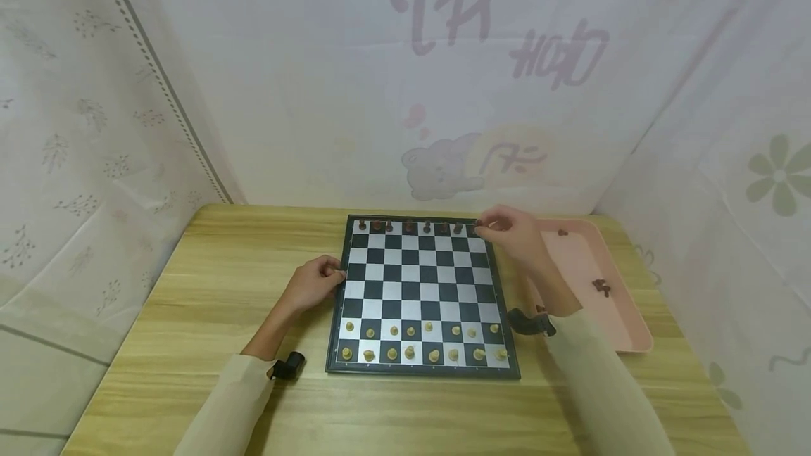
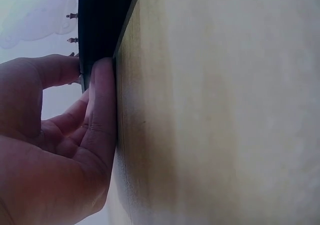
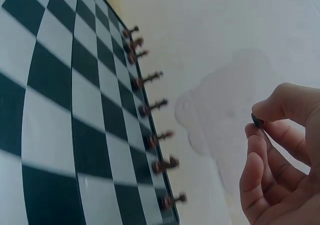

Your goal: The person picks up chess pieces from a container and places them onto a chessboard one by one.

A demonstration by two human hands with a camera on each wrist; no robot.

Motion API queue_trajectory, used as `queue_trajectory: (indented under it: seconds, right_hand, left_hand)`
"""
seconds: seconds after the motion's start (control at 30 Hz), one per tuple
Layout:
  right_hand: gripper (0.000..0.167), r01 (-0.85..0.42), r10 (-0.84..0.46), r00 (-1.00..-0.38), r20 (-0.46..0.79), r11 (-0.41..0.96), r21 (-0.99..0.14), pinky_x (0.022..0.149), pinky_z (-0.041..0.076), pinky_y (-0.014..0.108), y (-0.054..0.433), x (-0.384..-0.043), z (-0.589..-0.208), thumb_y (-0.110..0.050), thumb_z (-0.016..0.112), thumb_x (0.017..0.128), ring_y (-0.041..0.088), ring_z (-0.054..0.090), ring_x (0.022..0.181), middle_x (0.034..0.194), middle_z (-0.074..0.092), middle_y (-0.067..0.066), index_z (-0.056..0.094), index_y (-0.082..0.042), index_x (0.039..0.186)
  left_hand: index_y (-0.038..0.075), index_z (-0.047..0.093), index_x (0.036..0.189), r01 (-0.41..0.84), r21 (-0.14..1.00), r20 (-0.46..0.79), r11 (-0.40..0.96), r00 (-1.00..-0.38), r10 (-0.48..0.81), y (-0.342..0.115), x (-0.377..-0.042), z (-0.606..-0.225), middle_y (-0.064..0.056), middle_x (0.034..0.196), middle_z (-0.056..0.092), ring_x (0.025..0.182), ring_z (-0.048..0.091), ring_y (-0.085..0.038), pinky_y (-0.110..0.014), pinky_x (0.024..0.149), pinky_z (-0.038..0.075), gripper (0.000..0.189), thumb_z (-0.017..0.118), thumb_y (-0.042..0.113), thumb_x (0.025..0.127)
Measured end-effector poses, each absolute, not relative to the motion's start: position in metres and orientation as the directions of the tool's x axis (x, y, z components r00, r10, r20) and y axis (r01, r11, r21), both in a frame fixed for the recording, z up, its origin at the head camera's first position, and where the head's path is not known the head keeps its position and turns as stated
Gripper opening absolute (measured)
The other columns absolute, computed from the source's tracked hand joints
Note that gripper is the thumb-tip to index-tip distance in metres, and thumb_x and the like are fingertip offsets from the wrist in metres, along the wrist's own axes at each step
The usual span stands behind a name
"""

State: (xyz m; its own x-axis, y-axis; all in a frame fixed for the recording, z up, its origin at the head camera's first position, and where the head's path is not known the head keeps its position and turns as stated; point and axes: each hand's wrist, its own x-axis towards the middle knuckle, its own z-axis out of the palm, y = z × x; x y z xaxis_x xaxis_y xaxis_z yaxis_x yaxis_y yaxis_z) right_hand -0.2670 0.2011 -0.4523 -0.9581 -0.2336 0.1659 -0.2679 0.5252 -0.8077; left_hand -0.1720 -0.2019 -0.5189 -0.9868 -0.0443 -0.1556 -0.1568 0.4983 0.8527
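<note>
Showing between thumb and curled finger of the right hand [image 1: 516,232], a small dark piece [image 3: 257,120] is near the chessboard's [image 1: 419,273] far right corner, beside standing brown pieces [image 3: 156,140]. The left hand [image 1: 313,281] pinches the chessboard's left edge. Rightward lies a pink tray [image 1: 578,262].

The head camera looks forward and down from above; close, sideways wrist views share the chessboard [image 1: 411,291].

The held piece [image 3: 258,120] is mostly hidden by the right hand [image 1: 516,234]; in both wrist views the board [image 3: 55,97] is cropped; tray pieces [image 1: 601,287] are too small to identify.
</note>
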Motion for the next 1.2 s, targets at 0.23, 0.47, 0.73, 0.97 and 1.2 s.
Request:
queue_trajectory:
  seconds: [0.23,0.47,0.73,0.97,1.2]
  right_hand:
    - [0.017,-0.314,-0.299,-0.940,0.166,0.562,-0.765,0.078,0.053,0.037,0.162,-0.267,-0.447,-0.020,0.078,0.102,0.027,0.066,0.094,0.106,0.075,0.007,0.078,-0.010,0.115]
    - [0.014,-0.322,-0.359,-0.924,0.129,0.550,-0.771,0.074,0.053,0.039,0.123,-0.265,-0.445,-0.019,0.081,0.099,0.027,0.065,0.090,0.099,0.074,0.004,0.079,-0.012,0.111]
    - [0.012,-0.396,-0.415,-0.894,0.171,0.552,-0.733,0.071,0.052,0.035,0.085,-0.273,-0.459,-0.016,0.083,0.096,0.022,0.066,0.087,0.096,0.076,0.002,0.081,-0.011,0.106]
    - [0.010,-0.424,-0.479,-0.864,0.154,0.527,-0.737,0.074,0.054,0.035,0.057,-0.277,-0.467,-0.014,0.083,0.096,0.019,0.067,0.085,0.096,0.077,0.000,0.081,-0.011,0.105]
    - [0.005,-0.484,-0.528,-0.830,0.182,0.516,-0.707,0.075,0.055,0.035,0.036,-0.284,-0.477,-0.017,0.084,0.096,0.016,0.069,0.083,0.093,0.077,-0.004,0.082,-0.014,0.099]
  left_hand:
    - [-0.007,0.068,0.128,-0.161,0.869,-0.165,0.468,-0.986,-0.031,-0.203,-0.174,-0.519,-0.012,0.095,0.074,0.077,0.074,-0.019,-0.034,0.072,0.064,0.029,0.071,0.011,0.105]
    - [-0.008,0.069,0.127,-0.186,0.901,-0.187,0.392,-0.982,-0.038,-0.206,-0.175,-0.520,-0.014,0.099,0.076,0.081,0.076,-0.021,-0.036,0.076,0.066,0.028,0.072,0.010,0.104]
    - [-0.008,0.069,0.126,-0.207,0.918,-0.210,0.339,-0.977,-0.027,-0.209,-0.176,-0.522,-0.017,0.103,0.076,0.085,0.076,-0.023,-0.038,0.080,0.066,0.029,0.071,0.010,0.103]
    - [-0.007,0.069,0.124,-0.216,0.916,-0.222,0.339,-0.975,-0.021,-0.211,-0.176,-0.521,-0.017,0.104,0.076,0.087,0.077,-0.024,-0.039,0.081,0.066,0.026,0.072,0.007,0.102]
    - [-0.004,0.069,0.118,-0.198,0.910,-0.209,0.363,-0.978,-0.007,-0.210,-0.176,-0.520,-0.013,0.097,0.076,0.083,0.076,-0.022,-0.037,0.079,0.066,0.018,0.073,0.006,0.103]
